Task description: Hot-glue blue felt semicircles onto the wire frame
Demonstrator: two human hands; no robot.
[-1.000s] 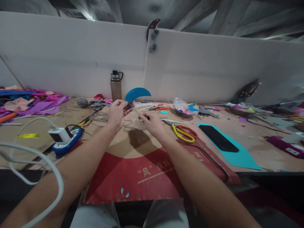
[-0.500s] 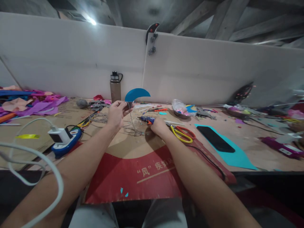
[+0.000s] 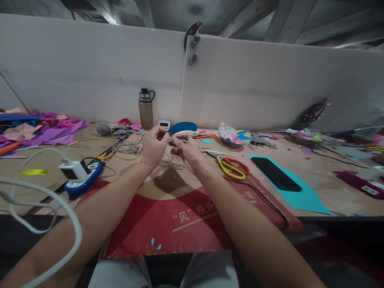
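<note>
White partition boards (image 3: 90, 72) back a cluttered craft tabletop (image 3: 324, 168) laid with brown-and-red printed cardboard (image 3: 180, 216), where your left hand (image 3: 154, 146) and right hand (image 3: 188, 151) meet above the far middle of the sheet. Both close a fingertip grip on a blue crescent-shaped cut-out (image 3: 183, 127), held clear of the surface just in front of a small white digital timer (image 3: 163, 124). The left pinches its near end and the right pinches close beside it, the two thumbs almost touching. Judging by its clean curved outline, the cut-out's shaping looks finished, and the yellow-and-red-handled scissors (image 3: 232, 168) lie idle to your right. Any work at its pale underside looks unfinished, though your fingers hide that spot. Loose thin grey wire (image 3: 129, 148) lies just left of your left hand. A brown steel-capped water bottle (image 3: 146, 110) stands closed against the partition, contents unseen. A shallow dish (image 3: 228, 143) beyond the scissors holds a crumpled clear plastic bag (image 3: 229, 132) with pink and blue scraps. A black phone (image 3: 276, 175) rests on a teal paper sheet (image 3: 306, 200), and a white charger (image 3: 72, 170) sits in a blue power strip (image 3: 85, 182) at left
</note>
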